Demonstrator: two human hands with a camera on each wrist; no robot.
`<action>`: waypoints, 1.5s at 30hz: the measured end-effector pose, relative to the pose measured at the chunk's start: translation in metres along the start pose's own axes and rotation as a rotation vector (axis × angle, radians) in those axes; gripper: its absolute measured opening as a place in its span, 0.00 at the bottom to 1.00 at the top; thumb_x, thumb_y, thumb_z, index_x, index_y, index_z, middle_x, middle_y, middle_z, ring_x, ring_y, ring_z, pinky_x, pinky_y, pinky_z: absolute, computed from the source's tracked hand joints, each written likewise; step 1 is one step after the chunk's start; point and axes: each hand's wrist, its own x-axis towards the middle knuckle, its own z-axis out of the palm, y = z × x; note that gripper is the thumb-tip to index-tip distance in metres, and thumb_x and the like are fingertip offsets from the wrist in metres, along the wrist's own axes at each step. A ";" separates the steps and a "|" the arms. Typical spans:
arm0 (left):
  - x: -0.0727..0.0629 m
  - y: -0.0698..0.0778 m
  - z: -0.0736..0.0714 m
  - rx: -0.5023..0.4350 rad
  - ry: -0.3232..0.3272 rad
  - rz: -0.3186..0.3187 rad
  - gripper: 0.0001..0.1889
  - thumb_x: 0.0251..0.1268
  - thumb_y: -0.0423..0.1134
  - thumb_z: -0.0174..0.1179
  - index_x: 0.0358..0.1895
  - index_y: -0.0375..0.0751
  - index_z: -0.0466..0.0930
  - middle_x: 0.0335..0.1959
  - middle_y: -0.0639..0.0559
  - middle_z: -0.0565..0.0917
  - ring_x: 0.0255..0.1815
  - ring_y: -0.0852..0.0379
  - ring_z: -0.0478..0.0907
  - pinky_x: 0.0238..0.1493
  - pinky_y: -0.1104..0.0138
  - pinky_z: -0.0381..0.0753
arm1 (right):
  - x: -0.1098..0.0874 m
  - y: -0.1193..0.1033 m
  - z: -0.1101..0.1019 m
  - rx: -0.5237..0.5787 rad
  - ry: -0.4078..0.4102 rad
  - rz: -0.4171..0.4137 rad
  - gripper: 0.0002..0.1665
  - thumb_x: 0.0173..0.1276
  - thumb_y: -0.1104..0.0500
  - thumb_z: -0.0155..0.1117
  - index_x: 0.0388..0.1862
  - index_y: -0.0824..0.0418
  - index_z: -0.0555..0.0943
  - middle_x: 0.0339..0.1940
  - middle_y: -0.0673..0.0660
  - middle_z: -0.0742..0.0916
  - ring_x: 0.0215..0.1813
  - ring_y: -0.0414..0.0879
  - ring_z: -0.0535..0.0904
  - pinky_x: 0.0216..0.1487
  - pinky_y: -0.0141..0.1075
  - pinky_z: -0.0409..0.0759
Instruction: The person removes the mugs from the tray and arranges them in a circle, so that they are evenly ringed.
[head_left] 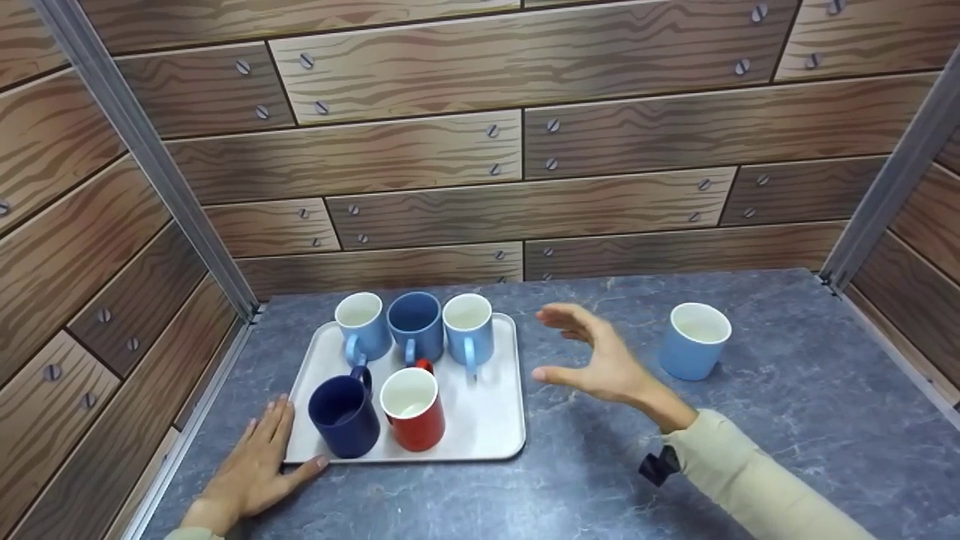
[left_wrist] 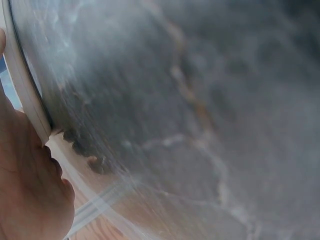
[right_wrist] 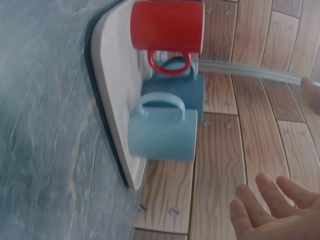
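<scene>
A white tray carries several mugs. Along its back stand a light blue mug, a medium blue mug and another light blue mug. In front are a navy mug and a red mug with a white inside. My left hand rests at the tray's front left corner, fingers straight along the side and thumb at the front edge. Between the tray and a separate light blue mug, my right hand hovers with thumb and fingers spread, holding nothing.
The tray and the separate mug stand on a grey marbled table. Wood-patterned panels close off the back and both sides, with metal posts at the corners.
</scene>
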 end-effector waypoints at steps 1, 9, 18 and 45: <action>0.000 0.000 0.000 0.002 0.000 0.000 0.57 0.70 0.70 0.61 0.82 0.23 0.56 0.84 0.27 0.57 0.85 0.27 0.54 0.83 0.35 0.56 | 0.001 0.000 0.003 0.003 -0.008 -0.001 0.48 0.56 0.59 0.87 0.73 0.66 0.75 0.69 0.61 0.85 0.71 0.60 0.79 0.75 0.43 0.77; 0.002 0.000 0.000 -0.006 -0.006 -0.002 0.57 0.70 0.70 0.62 0.82 0.22 0.56 0.85 0.27 0.57 0.85 0.27 0.54 0.83 0.35 0.56 | 0.006 -0.008 0.030 0.010 -0.041 -0.014 0.48 0.56 0.55 0.88 0.73 0.65 0.75 0.68 0.61 0.85 0.71 0.64 0.79 0.73 0.59 0.77; -0.001 -0.002 0.000 -0.003 -0.013 -0.014 0.57 0.70 0.70 0.61 0.82 0.22 0.55 0.85 0.26 0.56 0.85 0.27 0.53 0.83 0.34 0.55 | 0.013 -0.019 0.062 0.027 -0.088 -0.022 0.49 0.55 0.53 0.89 0.72 0.64 0.76 0.68 0.58 0.85 0.70 0.55 0.80 0.73 0.49 0.79; 0.000 0.000 0.003 -0.015 0.009 -0.010 0.58 0.69 0.70 0.62 0.82 0.23 0.55 0.85 0.27 0.57 0.85 0.27 0.54 0.83 0.34 0.55 | 0.022 0.003 0.146 0.024 -0.135 -0.001 0.51 0.53 0.49 0.89 0.70 0.67 0.75 0.65 0.63 0.85 0.66 0.61 0.82 0.67 0.52 0.83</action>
